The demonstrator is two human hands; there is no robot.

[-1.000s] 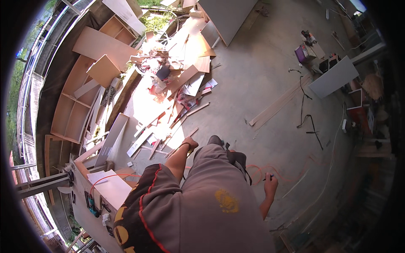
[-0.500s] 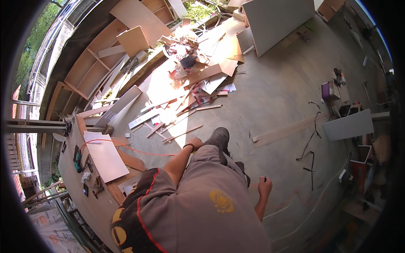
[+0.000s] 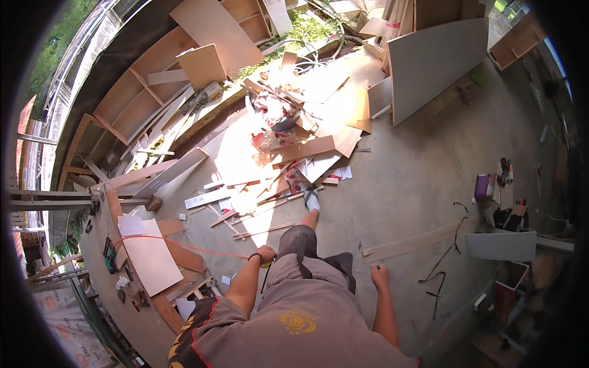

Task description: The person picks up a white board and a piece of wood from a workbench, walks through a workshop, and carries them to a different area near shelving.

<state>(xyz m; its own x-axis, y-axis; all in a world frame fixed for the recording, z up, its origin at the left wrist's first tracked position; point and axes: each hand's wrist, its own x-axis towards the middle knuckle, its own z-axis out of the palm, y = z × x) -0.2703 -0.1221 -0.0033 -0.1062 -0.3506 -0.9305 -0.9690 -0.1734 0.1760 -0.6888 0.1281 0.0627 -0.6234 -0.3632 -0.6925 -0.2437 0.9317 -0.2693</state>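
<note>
My left hand (image 3: pixel 265 253) hangs at my left side with its fingers closed. Just under it shows a small yellow object (image 3: pixel 266 264), mostly hidden by the hand, which seems to hold it. An orange cord (image 3: pixel 196 248) runs from the bench side to near that wrist. My right hand (image 3: pixel 380 275) is held out to my right, curled round a small dark thing (image 3: pixel 378 267) too little to name. My leg is stretched forward, and the foot (image 3: pixel 311 199) is at the edge of the wood scraps (image 3: pixel 270 208).
Left stands a low wooden bench with a white board (image 3: pixel 150 264) and a teal power tool (image 3: pixel 110 257). A large grey panel (image 3: pixel 435 70) leans ahead right. On the floor to the right lie a long plank (image 3: pixel 417 238), a black strap (image 3: pixel 438 282) and a white panel (image 3: pixel 500 245).
I have stepped forward, and one foot now reaches the scrap pile. My right hand has moved a little left and down in view. A yellow object now shows at my left hand.
</note>
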